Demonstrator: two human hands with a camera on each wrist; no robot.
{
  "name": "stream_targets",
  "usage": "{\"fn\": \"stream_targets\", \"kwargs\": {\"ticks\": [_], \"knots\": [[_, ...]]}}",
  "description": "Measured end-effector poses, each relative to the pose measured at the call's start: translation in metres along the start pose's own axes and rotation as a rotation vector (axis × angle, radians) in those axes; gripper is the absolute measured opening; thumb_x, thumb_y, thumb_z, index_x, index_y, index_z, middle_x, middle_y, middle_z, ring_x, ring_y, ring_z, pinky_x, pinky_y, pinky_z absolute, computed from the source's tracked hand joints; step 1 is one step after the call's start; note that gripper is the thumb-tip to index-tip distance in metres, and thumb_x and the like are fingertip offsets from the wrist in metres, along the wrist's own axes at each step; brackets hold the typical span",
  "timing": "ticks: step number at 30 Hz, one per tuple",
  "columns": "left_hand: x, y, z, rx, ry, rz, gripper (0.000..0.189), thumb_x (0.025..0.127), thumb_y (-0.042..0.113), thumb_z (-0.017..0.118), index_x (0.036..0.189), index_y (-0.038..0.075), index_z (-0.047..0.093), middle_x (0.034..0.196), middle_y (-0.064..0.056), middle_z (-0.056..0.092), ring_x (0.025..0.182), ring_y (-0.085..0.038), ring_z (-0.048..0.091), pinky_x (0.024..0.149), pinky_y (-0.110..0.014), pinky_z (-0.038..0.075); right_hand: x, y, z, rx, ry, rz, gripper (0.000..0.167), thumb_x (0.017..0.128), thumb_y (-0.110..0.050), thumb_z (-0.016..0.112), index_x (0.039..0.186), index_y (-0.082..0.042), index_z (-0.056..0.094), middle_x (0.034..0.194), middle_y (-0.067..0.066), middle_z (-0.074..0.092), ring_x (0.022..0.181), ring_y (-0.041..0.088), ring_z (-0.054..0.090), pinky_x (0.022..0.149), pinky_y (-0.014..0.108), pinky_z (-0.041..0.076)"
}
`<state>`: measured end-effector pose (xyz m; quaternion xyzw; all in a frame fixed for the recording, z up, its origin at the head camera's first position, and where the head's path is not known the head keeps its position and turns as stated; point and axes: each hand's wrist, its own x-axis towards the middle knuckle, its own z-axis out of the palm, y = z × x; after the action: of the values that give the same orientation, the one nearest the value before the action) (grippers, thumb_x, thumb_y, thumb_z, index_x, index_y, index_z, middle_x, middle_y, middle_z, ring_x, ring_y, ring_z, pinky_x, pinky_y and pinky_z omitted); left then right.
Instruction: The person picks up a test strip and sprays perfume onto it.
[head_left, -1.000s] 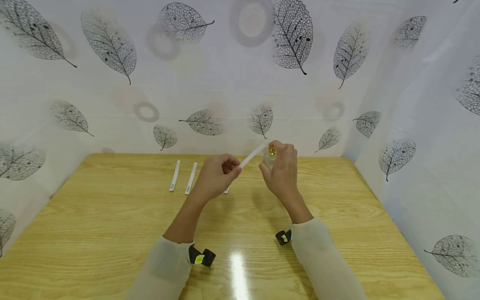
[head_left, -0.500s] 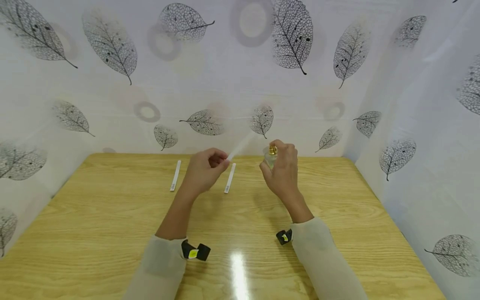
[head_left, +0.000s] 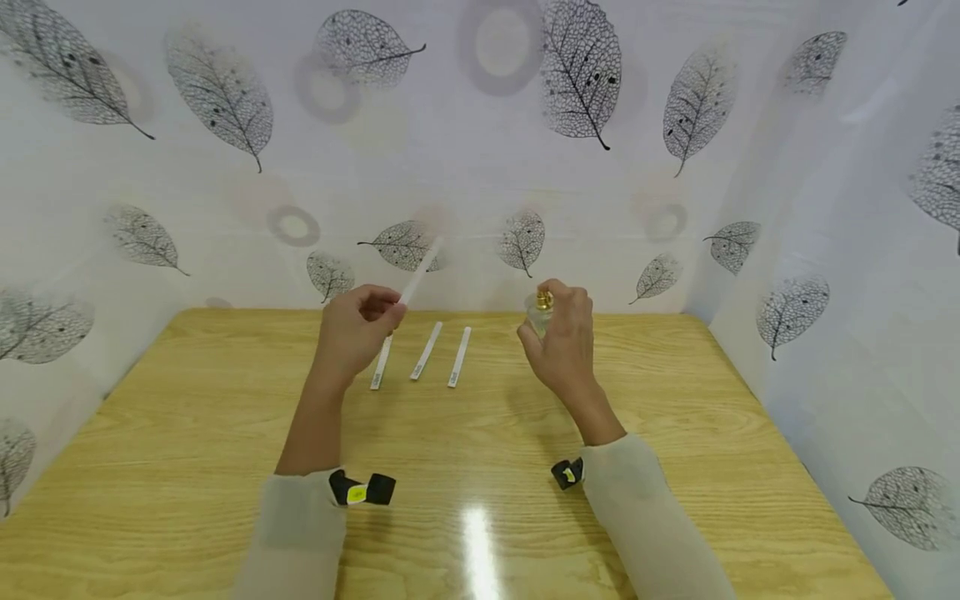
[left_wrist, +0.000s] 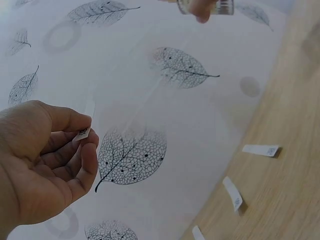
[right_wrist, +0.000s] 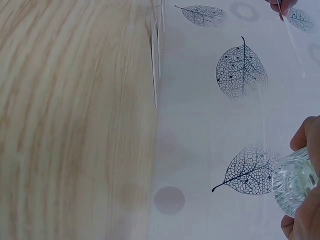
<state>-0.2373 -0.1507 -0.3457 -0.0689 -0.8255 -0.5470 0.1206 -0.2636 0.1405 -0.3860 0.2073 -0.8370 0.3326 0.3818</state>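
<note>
My left hand [head_left: 358,335] pinches a white paper test strip [head_left: 422,268] between thumb and fingertips, above the table's far edge. The strip slants up and to the right. Its printed end [left_wrist: 83,134] shows at the fingertips in the left wrist view. Farther right, my right hand [head_left: 567,346] grips a clear glass perfume bottle [head_left: 536,315] with a gold spray top [head_left: 544,301], the index finger on that top. The bottle's faceted base [right_wrist: 292,184] faces the right wrist camera. The strip and bottle are well apart.
Strips lie on the wooden table [head_left: 645,500] below the hands: a left strip [head_left: 381,367], a middle strip [head_left: 426,351] and a right strip [head_left: 460,357]. A leaf-printed curtain [head_left: 465,167] stands behind the table's far edge and along its sides.
My left hand has moved left with the test strip, away from the bottle, uncovering the middle and right strips and covering the spot of the leftmost one. The right hand stays in place.
</note>
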Motion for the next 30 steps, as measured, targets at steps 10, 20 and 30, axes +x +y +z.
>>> {"fn": "stream_targets", "kwargs": {"ticks": [10, 20, 30], "knots": [[0.004, -0.023, -0.035, 0.010, 0.101, -0.057, 0.034, 0.100, 0.025, 0.068, 0.121, -0.002, 0.068, 0.106, -0.015, 0.068, 0.083, -0.015, 0.067, 0.071, -0.022, 0.059, -0.001, 0.000, 0.000, 0.019, -0.049, 0.045, 0.060, 0.083, -0.002, 0.068, 0.134, -0.013, 0.040, 0.106, 0.020, 0.043, 0.088, 0.035, 0.043, 0.063, 0.040, 0.040], [0.007, -0.052, -0.081, 0.067, 0.149, -0.162, 0.037, 0.102, 0.024, 0.064, 0.124, -0.006, 0.064, 0.101, -0.008, 0.065, 0.080, -0.005, 0.065, 0.070, -0.016, 0.058, 0.000, 0.003, -0.001, 0.003, -0.053, -0.008, 0.060, 0.083, -0.004, 0.068, 0.134, -0.013, 0.038, 0.106, 0.019, 0.042, 0.087, 0.034, 0.042, 0.066, 0.040, 0.038], [0.009, -0.101, -0.101, 0.133, 0.068, -0.309, 0.036, 0.102, 0.015, 0.062, 0.125, -0.012, 0.061, 0.105, -0.018, 0.065, 0.078, -0.007, 0.065, 0.073, -0.022, 0.061, 0.000, 0.001, -0.003, 0.019, -0.096, 0.016, 0.061, 0.084, -0.004, 0.069, 0.136, -0.015, 0.037, 0.107, 0.020, 0.044, 0.088, 0.033, 0.043, 0.064, 0.040, 0.041]]}}
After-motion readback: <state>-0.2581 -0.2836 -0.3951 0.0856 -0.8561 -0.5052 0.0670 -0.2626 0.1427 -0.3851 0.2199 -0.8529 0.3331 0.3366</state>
